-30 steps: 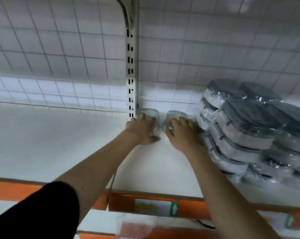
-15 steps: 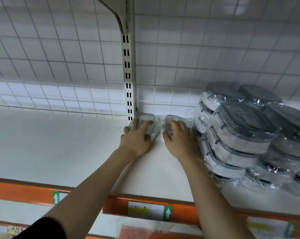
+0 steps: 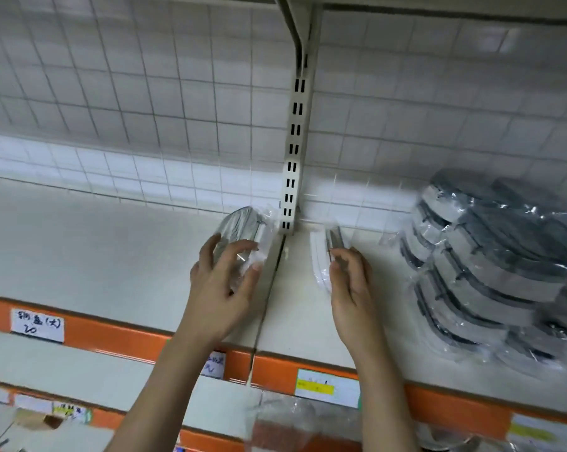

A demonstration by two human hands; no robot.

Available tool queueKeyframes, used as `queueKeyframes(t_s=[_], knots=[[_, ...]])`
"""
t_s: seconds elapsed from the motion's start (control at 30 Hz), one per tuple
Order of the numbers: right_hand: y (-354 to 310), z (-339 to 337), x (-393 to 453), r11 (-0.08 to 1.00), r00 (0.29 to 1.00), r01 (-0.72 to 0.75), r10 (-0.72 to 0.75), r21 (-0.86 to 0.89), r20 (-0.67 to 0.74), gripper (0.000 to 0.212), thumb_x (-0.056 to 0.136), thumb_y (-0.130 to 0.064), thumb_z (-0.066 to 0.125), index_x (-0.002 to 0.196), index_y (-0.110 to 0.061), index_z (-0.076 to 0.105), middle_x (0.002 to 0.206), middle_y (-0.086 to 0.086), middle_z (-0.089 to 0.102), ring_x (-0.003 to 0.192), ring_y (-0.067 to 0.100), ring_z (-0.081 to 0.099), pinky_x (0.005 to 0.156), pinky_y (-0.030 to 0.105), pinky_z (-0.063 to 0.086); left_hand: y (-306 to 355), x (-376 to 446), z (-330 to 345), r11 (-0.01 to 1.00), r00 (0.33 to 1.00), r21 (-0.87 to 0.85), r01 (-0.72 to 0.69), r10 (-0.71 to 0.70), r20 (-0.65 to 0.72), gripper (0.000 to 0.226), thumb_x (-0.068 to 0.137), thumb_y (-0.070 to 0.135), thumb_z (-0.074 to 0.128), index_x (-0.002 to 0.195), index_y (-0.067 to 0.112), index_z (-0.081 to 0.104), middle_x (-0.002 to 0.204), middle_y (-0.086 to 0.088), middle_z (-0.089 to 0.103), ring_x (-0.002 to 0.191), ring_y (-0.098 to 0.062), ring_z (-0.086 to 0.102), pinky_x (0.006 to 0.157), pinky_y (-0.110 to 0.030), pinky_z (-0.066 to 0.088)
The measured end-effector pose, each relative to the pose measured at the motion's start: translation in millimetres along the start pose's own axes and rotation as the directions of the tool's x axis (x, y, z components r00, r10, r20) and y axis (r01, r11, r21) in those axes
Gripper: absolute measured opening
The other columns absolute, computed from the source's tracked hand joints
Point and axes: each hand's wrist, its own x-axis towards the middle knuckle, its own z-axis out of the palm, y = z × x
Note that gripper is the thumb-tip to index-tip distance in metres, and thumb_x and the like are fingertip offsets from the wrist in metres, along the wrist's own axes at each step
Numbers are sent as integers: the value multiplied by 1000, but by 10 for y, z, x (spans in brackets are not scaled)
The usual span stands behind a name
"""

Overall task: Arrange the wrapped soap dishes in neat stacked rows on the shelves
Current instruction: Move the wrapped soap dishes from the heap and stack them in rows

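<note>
My left hand (image 3: 222, 282) grips a wrapped soap dish (image 3: 243, 228), grey and clear, tilted on its edge just left of the shelf's slotted upright. My right hand (image 3: 352, 282) holds a second wrapped soap dish (image 3: 321, 259), white and grey, standing on its edge to the right of the upright. Both dishes are over the white shelf (image 3: 96, 256), near its back. At the right, several wrapped grey-and-white soap dishes lie in leaning stacked rows (image 3: 491, 265).
A slotted upright post (image 3: 292, 158) and a white wire grid (image 3: 145, 109) back the shelf. Orange price rails (image 3: 112, 337) with paper labels run along the shelf fronts. A lower shelf shows a plastic-wrapped item (image 3: 288, 425).
The two dishes stood side by side near the upright; now my hands have drawn apart, the left one to the left of the upright. The camera has shifted left and closer.
</note>
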Motion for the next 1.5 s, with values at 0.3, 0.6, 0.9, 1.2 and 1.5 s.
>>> queueKeyframes(t_s=[0.3, 0.6, 0.9, 1.2, 1.5], knots=[[-549, 823, -215, 979, 977, 203, -202, -18, 74, 58, 74, -19, 74, 117, -41, 42, 122, -14, 47, 112, 13, 50, 92, 25, 42, -521, -197, -863, 973, 980, 225, 46, -1, -199, 83, 70, -5, 63, 128, 46, 31, 132, -7, 43, 98, -40, 56, 75, -45, 49], [-1328, 1994, -535, 966, 972, 236, -234, -103, 34, 76, 74, -34, 57, 144, -30, 29, 128, 0, 54, 113, 20, 50, 90, 31, 31, -1112, -102, -1986, 974, 935, 209, 87, -8, -353, 61, 69, -10, 59, 125, 0, 38, 109, -16, 58, 90, -40, 55, 69, -32, 37], [-2118, 3400, -713, 968, 967, 249, -251, 37, 49, 54, 76, -20, 67, 127, -14, 48, 119, 4, 62, 108, 27, 56, 86, 35, 47, -1798, -103, -3352, 975, 904, 195, 109, -16, -427, 67, 66, 0, 69, 129, 7, 46, 119, -8, 57, 108, -27, 51, 82, -17, 30], [-2634, 4469, -890, 961, 964, 252, -259, 111, 54, 52, 66, -14, 65, 117, -7, 54, 110, 4, 55, 98, 12, 50, 78, 16, 36, -2390, -92, -4307, 972, 831, 159, 172, -57, -553, 60, 69, 3, 70, 123, 12, 45, 115, -2, 56, 104, -27, 54, 83, -36, 44], [-2880, 5576, -871, 946, 955, 278, -291, 164, 60, 51, 69, -25, 66, 117, -10, 56, 112, 3, 60, 101, 17, 56, 86, 35, 49, -3142, -2, -5092, 932, 809, 307, 191, 28, -588, 64, 72, 16, 64, 134, 14, 47, 120, -9, 55, 109, -25, 47, 94, -33, 35]])
